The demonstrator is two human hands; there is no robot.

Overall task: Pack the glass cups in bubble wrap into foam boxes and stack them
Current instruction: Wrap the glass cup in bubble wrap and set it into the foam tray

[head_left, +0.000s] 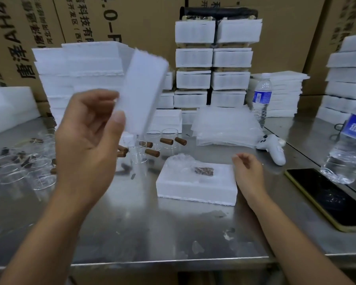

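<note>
Your left hand (pixel 90 136) is raised above the stainless steel table (pixel 152 233), thumb and fingertips pinching the lower edge of a flat white foam slab (pixel 144 89), which is tilted and blurred

Your right hand (pixel 249 171) is just beside the right end of the white rectangular foam box (pixel 195 188). Its fingers are loosely curled and hold nothing; whether it touches the box cannot be told

The box lies flat on the table, near centre. A glass cup wrapped in clear bubble wrap (pixel 185 164) sits in its top recess, with a brown handle showing through the wrap

Unwrapped clear glass cups with brown wooden handles (pixel 169 138) stand behind the box and to its left. A pile of clear bubble-wrap bags (pixel 224 124) lies behind the box to its right. Closed white foam boxes (pixel 212 58) are stacked in two columns at the rear
</note>
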